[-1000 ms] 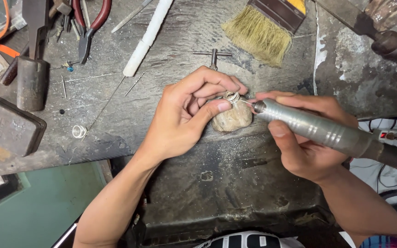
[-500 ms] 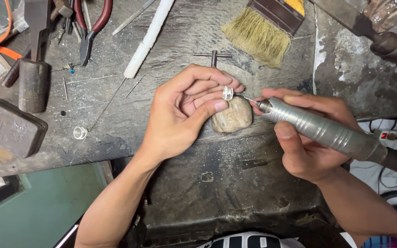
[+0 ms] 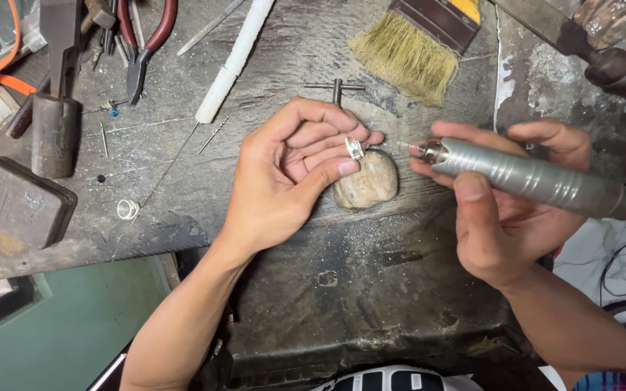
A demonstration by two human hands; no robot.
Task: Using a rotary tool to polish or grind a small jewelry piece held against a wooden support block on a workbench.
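Observation:
My left hand (image 3: 291, 174) pinches a small silver ring (image 3: 355, 148) between thumb and fingers, just above a rounded wooden bench peg (image 3: 367, 181) on the grey workbench (image 3: 182, 181). My right hand (image 3: 501, 217) grips a ribbed metal rotary handpiece (image 3: 530, 177), whose thin bit (image 3: 409, 145) points left. The bit tip stands a short gap to the right of the ring and does not touch it.
A straw brush (image 3: 411, 47) lies at the top, a white rod (image 3: 233, 61) and red-handled pliers (image 3: 146, 43) at upper left. A hammer head (image 3: 56, 134), a dark metal block (image 3: 16, 203) and a spare silver ring (image 3: 127, 209) sit left. A small T-shaped tool (image 3: 336, 88) lies above my fingers.
The handpiece has pulled back to the right, off the ring. My left hand has lifted the ring slightly and turned it.

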